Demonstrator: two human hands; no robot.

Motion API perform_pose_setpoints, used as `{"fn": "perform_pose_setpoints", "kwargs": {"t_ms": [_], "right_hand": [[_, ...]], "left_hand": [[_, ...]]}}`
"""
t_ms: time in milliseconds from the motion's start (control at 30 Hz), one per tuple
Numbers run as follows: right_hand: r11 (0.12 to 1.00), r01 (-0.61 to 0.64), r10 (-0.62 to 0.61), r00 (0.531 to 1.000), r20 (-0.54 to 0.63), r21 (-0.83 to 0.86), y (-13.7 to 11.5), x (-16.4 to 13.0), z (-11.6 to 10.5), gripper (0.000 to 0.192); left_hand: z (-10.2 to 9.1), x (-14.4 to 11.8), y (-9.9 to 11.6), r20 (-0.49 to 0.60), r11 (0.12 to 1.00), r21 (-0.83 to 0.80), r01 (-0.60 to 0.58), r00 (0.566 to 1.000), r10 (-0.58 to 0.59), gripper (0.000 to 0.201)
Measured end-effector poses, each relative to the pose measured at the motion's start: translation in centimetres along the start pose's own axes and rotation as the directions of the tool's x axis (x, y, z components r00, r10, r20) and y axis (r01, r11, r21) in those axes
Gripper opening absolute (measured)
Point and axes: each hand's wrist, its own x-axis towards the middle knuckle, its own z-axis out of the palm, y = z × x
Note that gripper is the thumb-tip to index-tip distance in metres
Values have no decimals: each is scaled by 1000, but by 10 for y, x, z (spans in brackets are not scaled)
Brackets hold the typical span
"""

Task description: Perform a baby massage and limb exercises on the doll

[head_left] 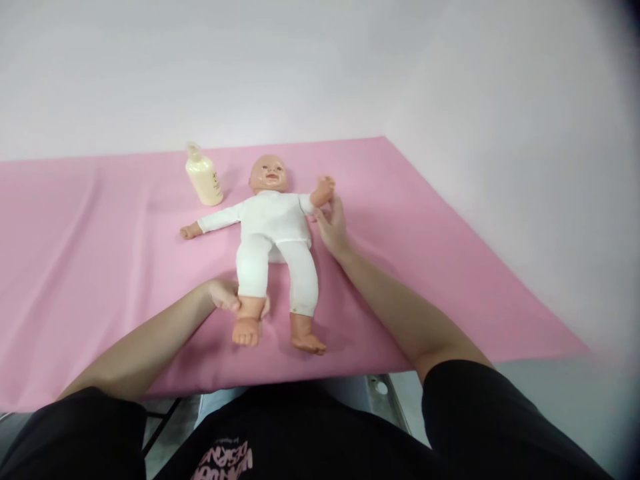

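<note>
While left grip [226, 295] clasps doll [276, 217] by ankle, right grip [333, 225] by arm, pump bottle [205, 181] near head, pink cloth [115, 247] beneath

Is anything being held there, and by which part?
Yes, a doll: the left hand grips one leg just above the foot, while the right hand seems to hold the opposite arm by its forearm.

Both arms reach forward, bare below the sleeves. Left arm [145, 340] slants inward; left hand [223, 294] nearer the body, thumb on top, fingers [267, 306] curled underneath, gripping. Right arm [400, 303] extends further out, also angled inward; right hand [333, 228] farther forward, thumb and fingers bent, holding.
</note>
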Motion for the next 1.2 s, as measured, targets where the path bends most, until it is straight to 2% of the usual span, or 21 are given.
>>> {"fn": "perform_pose_setpoints", "kwargs": {"t_ms": [67, 133, 200, 300, 400, 533, 633, 733, 800, 900, 1033, 1100, 1200], "right_hand": [[996, -57, 64, 994, -93, 70, 6, 7, -6, 57], [981, -141, 164, 972, -169, 136, 13, 13, -12, 53], [942, -254, 304, 924, -233, 219, 22, 17, -18, 46], [870, -354, 453, 848, -274, 343, 33, 21, -24, 38], [853, -371, 476, 842, -254, 368, 36, 22, -24, 35], [857, -366, 468, 848, -250, 362, 34, 21, -21, 32], [861, -356, 461, 848, -262, 364, 33, 21, -19, 34], [881, -329, 428, 861, -275, 340, 27, 19, -18, 42], [916, -270, 351, 897, -270, 296, 19, 16, -16, 49], [975, -122, 162, 962, -221, 187, 5, 9, -10, 55], [999, 20, -20, 1000, -15, 49, -5, -6, 1, 61], [996, 83, -82, 992, 101, -11, -7, -12, 4, 60], [967, 232, -203, 952, 229, -107, -12, -16, 5, 51]], "left_hand": [[4, -1, 8, 137, 977, 130, 167, 973, -185, 63], [11, 1, 16, 184, 942, 223, 250, 938, -293, 55], [18, 3, 22, 185, 923, 302, 237, 936, -300, 47], [25, 4, 24, 269, 879, 458, 133, 922, -280, 41], [26, 5, 20, 330, 841, 540, 38, 909, -254, 39], [25, 7, 18, 346, 809, 588, 21, 897, -275, 41], [19, 9, 19, 405, 828, 561, 10, 869, -285, 44], [2, 11, 11, 461, 892, 449, -52, 869, -181, 50], [-11, 11, 1, 410, 946, 308, -100, 911, -37, 52], [-25, 9, -14, 220, 983, 75, -169, 964, 149, 50], [-21, 8, -11, 46, 944, -134, -302, 949, 311, 57], [-12, 8, -3, -39, 917, -200, -345, 938, 344, 58], [-1, 10, 7, -190, 880, -262, -395, 916, 354, 55]]}}
